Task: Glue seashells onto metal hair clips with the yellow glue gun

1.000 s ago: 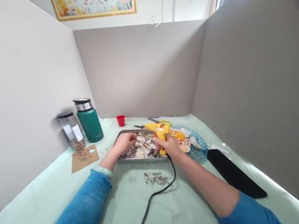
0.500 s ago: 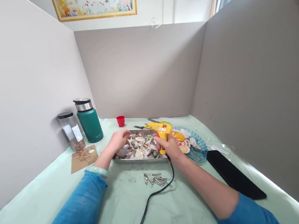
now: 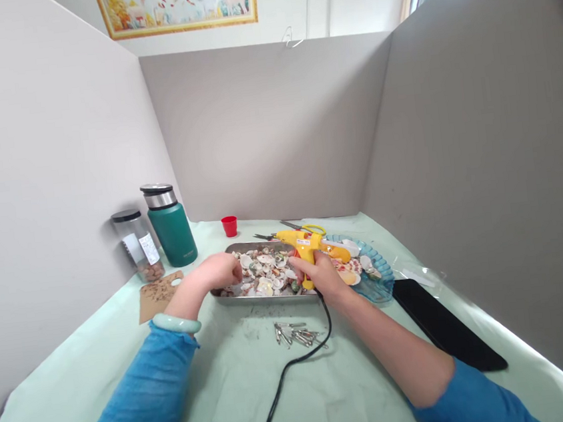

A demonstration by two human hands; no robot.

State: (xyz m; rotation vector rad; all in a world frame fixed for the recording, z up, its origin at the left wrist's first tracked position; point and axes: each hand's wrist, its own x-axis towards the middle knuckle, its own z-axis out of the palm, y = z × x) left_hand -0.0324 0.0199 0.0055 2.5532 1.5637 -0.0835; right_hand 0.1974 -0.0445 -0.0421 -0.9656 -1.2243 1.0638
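Observation:
My right hand [image 3: 324, 275] is wrapped round the handle of a yellow hot glue gun [image 3: 301, 241], its nozzle pointing left over the tray. A black cord runs from the handle down to the front edge. My left hand [image 3: 221, 269] is over the left end of the metal tray [image 3: 265, 300], fingers curled down among the small seashells [image 3: 267, 276]. Its fingertips are partly hidden, so whatever they pinch cannot be made out. In front of the tray lies a small pile of metal clips [image 3: 299, 334].
A blue glass plate [image 3: 383, 287] with larger shells is right of the tray, beside a black flat slab [image 3: 447, 324]. Behind are scissors [image 3: 313, 229] and a red cup [image 3: 229, 226]. At left stand a green bottle [image 3: 173, 236], a clear jar [image 3: 139, 249] and a brown card [image 3: 152, 298].
My left hand has turned and curled its fingers further down into the shells at the tray's left end. My right hand keeps the glue gun nearly still. The view has shifted slightly.

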